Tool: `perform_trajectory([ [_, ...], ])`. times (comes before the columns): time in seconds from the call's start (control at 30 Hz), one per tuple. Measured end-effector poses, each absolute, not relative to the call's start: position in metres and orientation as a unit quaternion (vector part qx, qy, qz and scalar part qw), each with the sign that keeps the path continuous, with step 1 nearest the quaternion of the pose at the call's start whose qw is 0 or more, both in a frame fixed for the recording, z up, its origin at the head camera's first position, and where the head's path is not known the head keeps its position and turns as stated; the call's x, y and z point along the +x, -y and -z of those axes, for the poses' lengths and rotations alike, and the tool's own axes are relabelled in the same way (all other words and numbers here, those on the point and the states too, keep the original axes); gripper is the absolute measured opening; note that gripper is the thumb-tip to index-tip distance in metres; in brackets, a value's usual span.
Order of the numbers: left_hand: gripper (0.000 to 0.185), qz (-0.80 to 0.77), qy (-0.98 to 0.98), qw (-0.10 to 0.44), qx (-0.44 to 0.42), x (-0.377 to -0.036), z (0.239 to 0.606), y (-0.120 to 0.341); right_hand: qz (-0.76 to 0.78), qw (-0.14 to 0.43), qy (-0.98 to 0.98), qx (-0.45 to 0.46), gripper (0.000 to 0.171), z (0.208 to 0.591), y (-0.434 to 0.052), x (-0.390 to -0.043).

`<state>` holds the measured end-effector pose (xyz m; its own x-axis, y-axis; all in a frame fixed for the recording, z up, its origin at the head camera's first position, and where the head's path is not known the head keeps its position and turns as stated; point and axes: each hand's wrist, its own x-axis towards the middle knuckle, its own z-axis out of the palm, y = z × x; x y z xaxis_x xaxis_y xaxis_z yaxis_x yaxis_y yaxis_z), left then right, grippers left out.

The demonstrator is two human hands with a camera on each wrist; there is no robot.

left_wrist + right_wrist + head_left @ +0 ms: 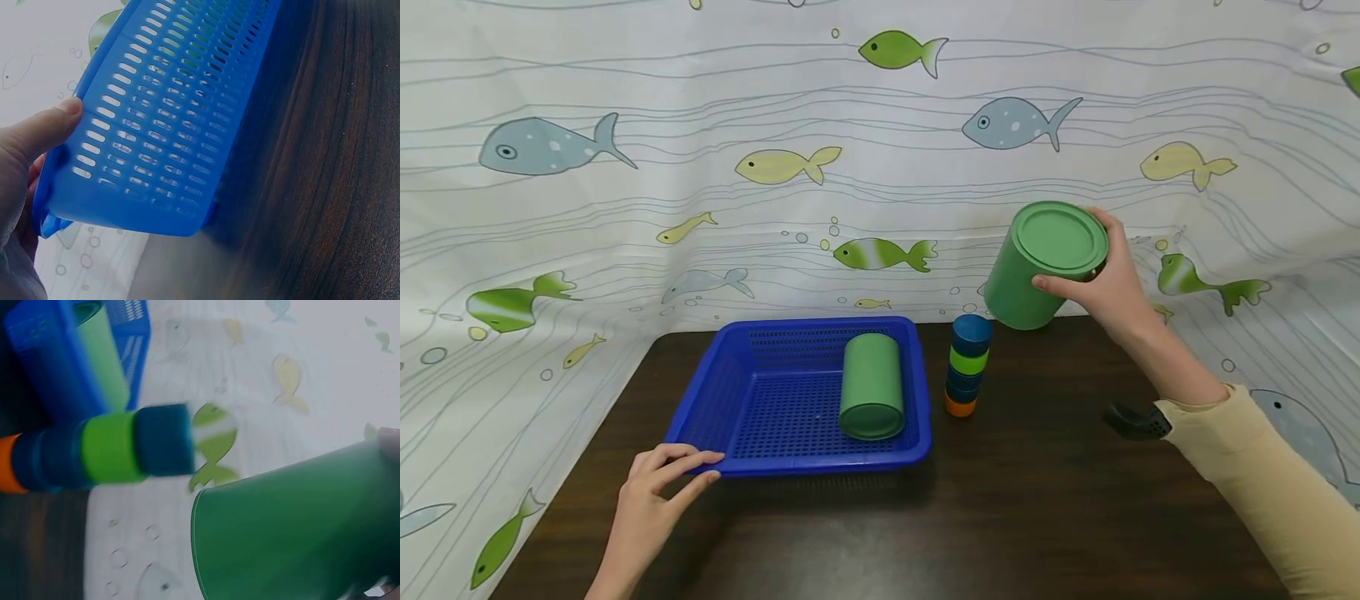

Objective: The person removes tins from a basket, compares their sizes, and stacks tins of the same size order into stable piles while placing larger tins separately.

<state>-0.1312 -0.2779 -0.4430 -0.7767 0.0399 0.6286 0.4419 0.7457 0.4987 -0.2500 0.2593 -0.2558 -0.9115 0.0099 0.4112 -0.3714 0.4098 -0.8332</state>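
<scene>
My right hand grips a large green can around its upper end. The can is held up off the table at the back right, slightly tilted, and its side fills the lower right of the right wrist view. My left hand pinches the near left corner of a blue plastic basket. In the left wrist view the thumb presses the outside of its slotted wall, with the other fingers behind the rim. A second green can lies on its side in the right part of the basket.
Between the basket and the raised can, a stack of cups in dark blue, lime green and orange stands upright on the dark wooden table. A white sheet printed with fish hangs behind and along both sides.
</scene>
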Motion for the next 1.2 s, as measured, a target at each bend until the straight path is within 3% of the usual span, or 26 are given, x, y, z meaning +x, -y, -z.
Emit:
perform_trajectory([
  [0.2,0.042,0.327,0.883,0.307,-0.14,-0.132,0.444,0.279,-0.497,0.163,0.85,0.059,0.097,0.288,-0.281,-0.248],
  [0.6,0.042,0.324,0.881,0.311,-0.148,-0.134,0.446,0.28,-0.479,0.128,0.867,0.058,0.096,0.347,-0.297,-0.246],
  [1.2,0.042,0.324,0.881,0.311,-0.149,-0.131,0.443,0.279,-0.487,0.056,0.869,0.073,0.1,0.395,-0.301,-0.243],
])
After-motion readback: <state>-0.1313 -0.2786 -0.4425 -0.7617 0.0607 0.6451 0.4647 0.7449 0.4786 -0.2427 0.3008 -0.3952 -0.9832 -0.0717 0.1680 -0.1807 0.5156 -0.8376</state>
